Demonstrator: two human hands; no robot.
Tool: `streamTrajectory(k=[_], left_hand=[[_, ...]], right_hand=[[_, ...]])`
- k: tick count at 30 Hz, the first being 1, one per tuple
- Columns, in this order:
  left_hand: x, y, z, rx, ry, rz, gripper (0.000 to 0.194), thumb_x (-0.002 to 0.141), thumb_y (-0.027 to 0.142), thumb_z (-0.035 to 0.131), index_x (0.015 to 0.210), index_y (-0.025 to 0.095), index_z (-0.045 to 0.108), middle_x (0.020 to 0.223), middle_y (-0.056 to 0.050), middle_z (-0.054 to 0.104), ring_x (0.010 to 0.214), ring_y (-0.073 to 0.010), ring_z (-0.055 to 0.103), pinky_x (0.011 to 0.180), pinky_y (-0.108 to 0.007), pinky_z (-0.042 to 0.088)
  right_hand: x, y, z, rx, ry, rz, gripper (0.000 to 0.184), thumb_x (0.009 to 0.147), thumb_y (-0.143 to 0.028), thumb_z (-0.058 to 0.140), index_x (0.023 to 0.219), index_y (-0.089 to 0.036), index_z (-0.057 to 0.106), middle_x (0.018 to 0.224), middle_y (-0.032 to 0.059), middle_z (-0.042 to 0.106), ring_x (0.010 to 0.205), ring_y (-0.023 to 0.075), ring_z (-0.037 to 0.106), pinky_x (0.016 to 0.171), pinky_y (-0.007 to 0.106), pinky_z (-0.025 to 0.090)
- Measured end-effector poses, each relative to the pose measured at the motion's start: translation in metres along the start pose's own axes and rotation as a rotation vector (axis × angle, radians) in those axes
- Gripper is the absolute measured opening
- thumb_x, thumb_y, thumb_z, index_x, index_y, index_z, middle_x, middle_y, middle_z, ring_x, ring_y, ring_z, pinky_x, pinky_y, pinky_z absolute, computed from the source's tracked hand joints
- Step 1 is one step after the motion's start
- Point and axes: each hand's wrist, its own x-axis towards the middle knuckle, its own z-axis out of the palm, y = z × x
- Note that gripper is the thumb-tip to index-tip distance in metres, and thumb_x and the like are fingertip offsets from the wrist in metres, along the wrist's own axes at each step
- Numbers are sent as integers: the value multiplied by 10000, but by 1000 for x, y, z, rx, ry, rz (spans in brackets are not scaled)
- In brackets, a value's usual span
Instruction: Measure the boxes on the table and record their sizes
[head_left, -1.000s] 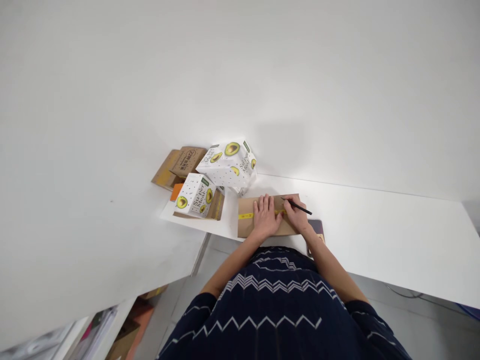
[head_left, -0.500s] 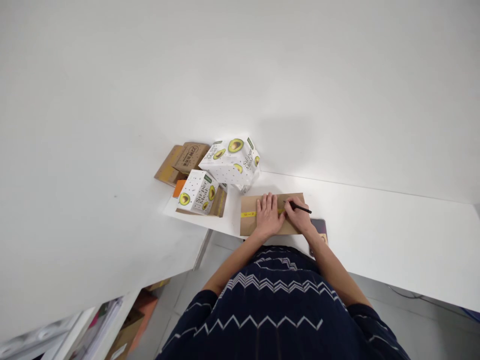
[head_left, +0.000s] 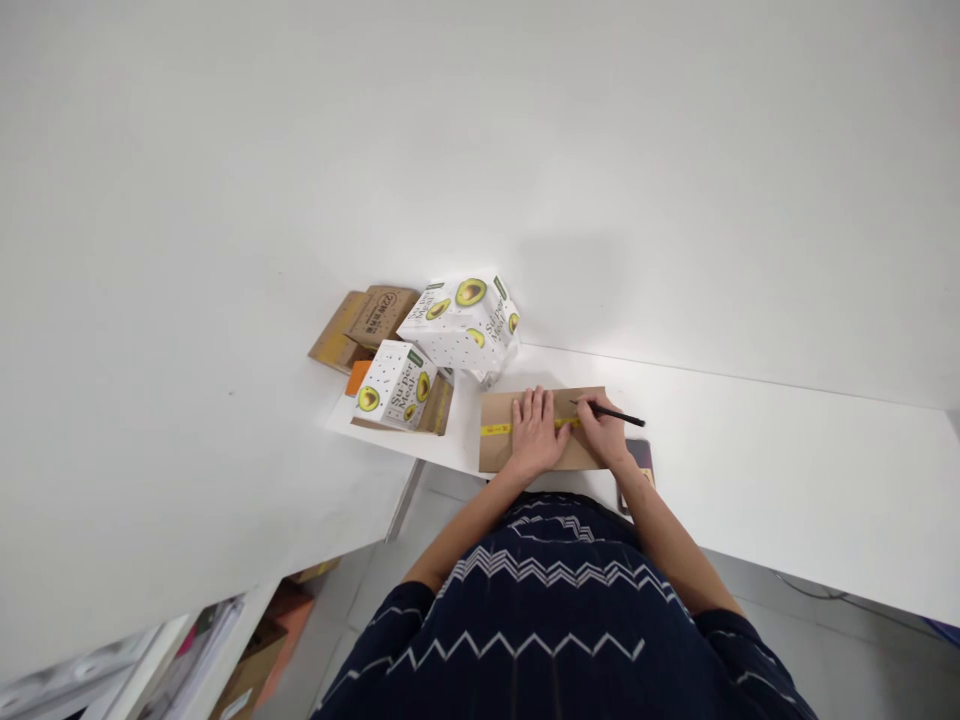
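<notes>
A flat brown cardboard piece (head_left: 496,455) lies on the white table (head_left: 757,480) in front of me. A yellow ruler (head_left: 496,429) stretches across it. My left hand (head_left: 534,436) lies flat on the ruler and cardboard, fingers spread, pinning them down. My right hand (head_left: 602,434) pinches a thin black pencil (head_left: 616,414), whose tip touches the cardboard just above the ruler. A dark phone-like object (head_left: 642,457) lies under my right wrist.
Two white avocado-printed boxes (head_left: 463,322) (head_left: 394,385) stand at the left end of the table. Brown cardboard boxes (head_left: 364,322) and an orange item (head_left: 357,377) sit behind them. White walls close in at the left and back. Shelves with papers (head_left: 202,660) are at lower left.
My right hand has slid slightly rightward along the ruler, and the pencil now sticks out further right. My left hand stays pressed in place.
</notes>
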Motion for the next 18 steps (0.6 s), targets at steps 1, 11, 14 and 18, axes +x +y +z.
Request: streamTrajectory(k=[1, 11, 14, 18], left_hand=[[0, 0, 0, -1, -1, -1, 693, 913, 523, 283, 1458, 98, 247, 1534, -134, 218, 1424, -283, 131, 1154, -506, 132], [0, -2, 1, -7, 9, -9, 689, 911, 535, 280, 1452, 108, 270, 1534, -120, 227, 1420, -280, 147, 1157, -501, 137], [0, -2, 1, -9, 17, -4, 686, 913, 533, 277, 1450, 106, 275, 1532, -122, 233, 1419, -281, 152, 1156, -500, 142], [0, -2, 0, -3, 17, -6, 684, 911, 534, 283, 1448, 111, 282, 1533, -118, 230, 1418, -279, 157, 1160, -493, 133]], right_hand=[[1, 0, -3, 94, 61, 48, 174, 799, -352, 511, 749, -195, 565, 659, -17, 581, 595, 126, 520, 604, 261, 438], [14, 62, -68, -497, -69, 508, 184, 817, -327, 498, 740, -173, 563, 607, 35, 631, 574, 152, 585, 571, 251, 407], [7, 82, -60, -814, -350, 579, 190, 807, -317, 539, 839, -149, 623, 805, 111, 697, 789, 215, 646, 637, 265, 420], [-1, 87, -48, -848, -447, 613, 249, 778, -296, 578, 966, -146, 643, 936, 127, 699, 906, 233, 650, 690, 260, 436]])
